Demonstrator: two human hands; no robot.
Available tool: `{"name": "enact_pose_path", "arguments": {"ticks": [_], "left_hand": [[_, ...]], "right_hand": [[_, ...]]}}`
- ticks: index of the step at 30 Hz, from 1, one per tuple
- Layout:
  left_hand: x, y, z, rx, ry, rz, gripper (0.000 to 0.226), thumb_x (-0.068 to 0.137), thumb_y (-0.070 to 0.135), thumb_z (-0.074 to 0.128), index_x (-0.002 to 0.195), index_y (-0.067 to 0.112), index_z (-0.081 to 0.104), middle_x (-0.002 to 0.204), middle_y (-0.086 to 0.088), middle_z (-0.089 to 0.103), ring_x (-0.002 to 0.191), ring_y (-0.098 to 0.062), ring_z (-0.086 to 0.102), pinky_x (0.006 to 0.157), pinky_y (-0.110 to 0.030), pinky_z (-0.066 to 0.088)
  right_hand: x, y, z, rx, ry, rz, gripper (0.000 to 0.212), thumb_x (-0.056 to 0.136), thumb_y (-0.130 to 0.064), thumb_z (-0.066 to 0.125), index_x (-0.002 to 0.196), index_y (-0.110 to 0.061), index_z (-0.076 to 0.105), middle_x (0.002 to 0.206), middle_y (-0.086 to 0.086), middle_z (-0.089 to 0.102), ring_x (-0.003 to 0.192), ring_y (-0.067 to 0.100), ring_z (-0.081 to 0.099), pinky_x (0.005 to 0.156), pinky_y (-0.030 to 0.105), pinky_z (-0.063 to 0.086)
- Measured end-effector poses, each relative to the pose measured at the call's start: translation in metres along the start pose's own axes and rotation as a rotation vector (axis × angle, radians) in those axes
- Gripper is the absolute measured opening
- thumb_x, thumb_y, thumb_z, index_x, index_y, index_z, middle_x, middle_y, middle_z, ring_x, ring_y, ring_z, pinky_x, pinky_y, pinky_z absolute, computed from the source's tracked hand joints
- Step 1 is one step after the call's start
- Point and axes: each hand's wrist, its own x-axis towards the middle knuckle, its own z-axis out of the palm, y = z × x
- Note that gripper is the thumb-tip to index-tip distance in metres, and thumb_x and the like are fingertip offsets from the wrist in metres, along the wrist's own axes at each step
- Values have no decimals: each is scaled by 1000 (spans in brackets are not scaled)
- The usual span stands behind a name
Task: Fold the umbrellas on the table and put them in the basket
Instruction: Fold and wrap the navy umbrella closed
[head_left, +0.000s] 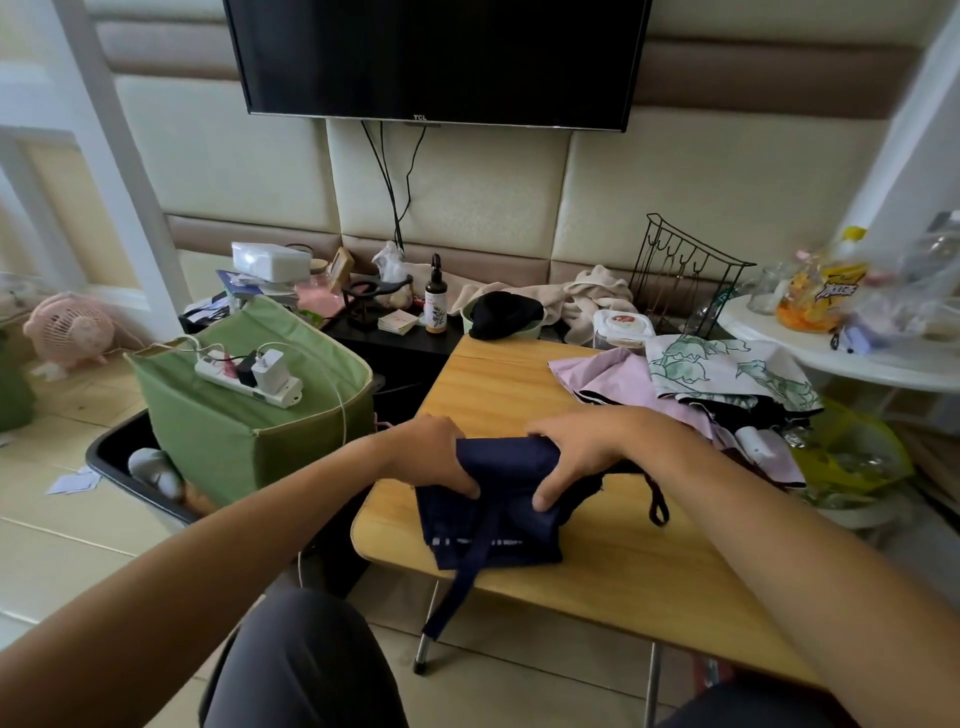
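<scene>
The wooden surface stretches out beneath and beyond both hands. Left of the left hand stands a green fabric basket with a white power strip lying across its top. Beyond the right hand, on the far right part of the surface, lie a pink umbrella and a white umbrella with a green leaf print, both loose and unfolded. The navy umbrella lies bunched directly under the hands, its strap hanging over the near edge. The left hand grips its left end, fingers curled round the fabric; the right hand clasps its right end, thumb pressed on top.
</scene>
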Motion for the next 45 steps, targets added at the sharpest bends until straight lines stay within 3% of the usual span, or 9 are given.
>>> {"name": "enact_pose_path", "arguments": {"ticks": [4,6,11,16,26,35,39,43,45], "left_hand": [[-6,-8,-4,-304,-209,9,34,77,32,89,104,14,77,95,2,79,88,-15,76,78,-30,62],[-5,-10,0,-379,-279,32,36,81,27,87,111,12,76,103,2,79,96,-17,75,88,-34,61],[-3,-13,6,-463,-428,70,37,88,20,80,122,11,71,118,-1,75,109,-19,72,101,-37,55],[1,-11,10,-441,-517,86,39,91,22,77,128,12,68,123,-1,73,111,-19,71,101,-38,55],[0,22,22,-34,-124,220,55,77,66,78,110,26,60,104,8,67,90,-12,64,80,-34,54],[-3,25,51,229,115,204,75,70,86,64,111,25,49,99,7,65,87,-20,60,91,-40,41],[-5,27,53,155,113,193,67,72,75,75,109,22,54,99,3,67,87,-21,61,77,-37,50],[-1,27,49,95,62,191,63,66,68,84,106,24,63,98,6,70,87,-18,64,77,-39,56],[0,28,48,75,45,186,60,65,64,86,106,24,67,97,6,72,86,-17,66,77,-39,57]], "right_hand": [[3,0,10,3,38,-57,50,70,-59,82,102,-27,61,100,-2,69,91,26,67,78,47,58],[4,5,7,73,-8,-64,43,68,-52,82,95,-23,64,93,4,73,84,31,71,67,49,57],[-3,9,1,267,-149,-19,40,75,-36,87,99,-9,70,78,1,70,62,20,61,52,29,45],[-5,10,0,314,-231,11,40,80,-35,85,106,-7,73,96,18,76,66,26,65,51,26,48],[1,15,12,436,-285,63,30,84,-29,80,100,-4,74,82,14,76,60,25,69,54,28,54],[1,14,13,434,-311,74,23,86,-25,80,95,-5,74,80,10,76,62,22,71,56,30,57],[2,14,15,421,-327,81,26,85,-27,80,94,-3,74,79,12,76,61,24,70,57,30,57],[2,14,14,425,-349,84,42,82,-30,81,105,4,74,88,18,76,68,31,70,59,31,57],[1,13,13,416,-353,85,34,84,-30,79,101,-1,75,83,15,75,65,28,70,57,28,55]]}}
